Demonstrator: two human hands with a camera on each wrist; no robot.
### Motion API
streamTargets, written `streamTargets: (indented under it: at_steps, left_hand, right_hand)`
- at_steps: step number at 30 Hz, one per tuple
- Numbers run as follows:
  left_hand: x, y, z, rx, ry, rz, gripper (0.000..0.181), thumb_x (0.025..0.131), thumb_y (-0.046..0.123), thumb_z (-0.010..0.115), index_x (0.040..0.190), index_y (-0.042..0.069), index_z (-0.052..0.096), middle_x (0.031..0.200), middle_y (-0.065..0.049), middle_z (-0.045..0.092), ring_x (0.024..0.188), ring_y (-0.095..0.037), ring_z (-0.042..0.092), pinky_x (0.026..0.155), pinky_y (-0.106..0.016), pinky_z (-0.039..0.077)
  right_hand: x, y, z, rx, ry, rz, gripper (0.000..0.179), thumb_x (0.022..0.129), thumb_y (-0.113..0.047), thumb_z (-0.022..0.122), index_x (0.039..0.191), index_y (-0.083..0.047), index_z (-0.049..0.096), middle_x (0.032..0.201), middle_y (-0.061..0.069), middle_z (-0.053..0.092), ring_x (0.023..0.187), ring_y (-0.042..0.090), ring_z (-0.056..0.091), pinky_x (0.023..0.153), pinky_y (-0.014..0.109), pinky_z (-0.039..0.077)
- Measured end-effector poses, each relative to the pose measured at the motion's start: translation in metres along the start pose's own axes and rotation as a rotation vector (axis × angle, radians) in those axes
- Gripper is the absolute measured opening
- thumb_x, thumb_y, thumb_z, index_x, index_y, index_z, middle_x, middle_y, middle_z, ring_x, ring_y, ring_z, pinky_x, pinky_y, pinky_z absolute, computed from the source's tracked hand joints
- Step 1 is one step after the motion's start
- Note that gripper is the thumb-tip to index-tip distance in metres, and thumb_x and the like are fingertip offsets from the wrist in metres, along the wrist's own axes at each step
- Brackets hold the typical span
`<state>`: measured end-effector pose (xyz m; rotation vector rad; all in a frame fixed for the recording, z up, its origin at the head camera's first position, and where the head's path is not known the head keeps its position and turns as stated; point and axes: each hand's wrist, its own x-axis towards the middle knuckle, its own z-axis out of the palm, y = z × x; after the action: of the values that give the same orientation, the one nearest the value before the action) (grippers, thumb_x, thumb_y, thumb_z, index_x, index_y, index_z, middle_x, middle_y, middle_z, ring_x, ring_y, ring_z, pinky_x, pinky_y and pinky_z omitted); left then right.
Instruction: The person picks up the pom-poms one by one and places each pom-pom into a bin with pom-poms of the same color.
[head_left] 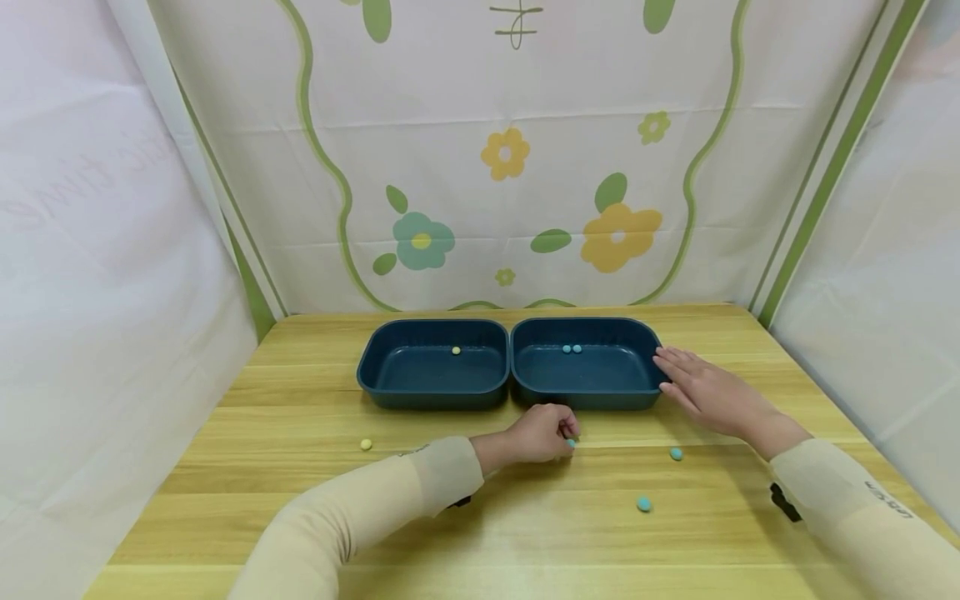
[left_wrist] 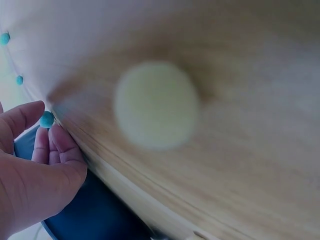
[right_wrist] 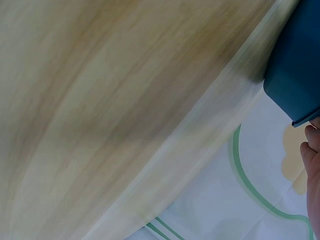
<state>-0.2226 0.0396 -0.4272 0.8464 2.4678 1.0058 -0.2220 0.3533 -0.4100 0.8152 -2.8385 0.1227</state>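
My left hand (head_left: 540, 433) is low over the table in front of the two trays. Its thumb and fingertips pinch a small blue ball (left_wrist: 46, 119), partly hidden by the fingers in the head view. With fingers straight, my right hand (head_left: 712, 393) touches the right end of the right dark blue tray (head_left: 585, 400). Inside that tray lie two blue balls (head_left: 572, 349). The left dark blue tray (head_left: 435, 400) stands beside it and holds one yellow ball (head_left: 456, 351).
Two loose blue balls, one farther back (head_left: 677, 453) and one nearer (head_left: 643, 504), lie on the wooden table (head_left: 525, 542) right of my left hand. A yellow ball (head_left: 366, 444) lies left of it. Printed cloth (head_left: 450, 108) hangs behind the table.
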Motion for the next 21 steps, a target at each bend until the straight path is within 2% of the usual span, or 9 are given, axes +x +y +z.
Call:
streamTargets:
  at_steps: [12,21]
  left_hand:
    - [-0.0010,0.0010,0.0006,-0.003,-0.003,0.002,0.014,0.084,-0.002,0.072,0.087,0.009,0.066,0.080,0.004,0.059,0.071,-0.007,0.053,0.068,-0.017,0.047]
    - [-0.0020,0.0022,-0.0056,-0.085,-0.007,0.023,0.014,0.083,-0.004,0.071,0.089,0.007,0.066,0.079,0.005,0.059,0.072,-0.007,0.053,0.066,-0.018,0.048]
  right_hand:
    - [-0.0001,-0.0020,-0.0005,0.007,0.017,-0.006,0.051,0.103,-0.026,0.049,0.141,0.008,0.044,0.145,0.028,0.039,0.134,0.045,0.035,0.105,0.056,0.033]
    - [-0.0004,-0.0017,-0.0006,0.009,0.003,0.001,0.051,0.104,-0.027,0.048,0.142,0.007,0.043,0.147,0.028,0.038,0.135,0.045,0.033,0.106,0.056,0.032]
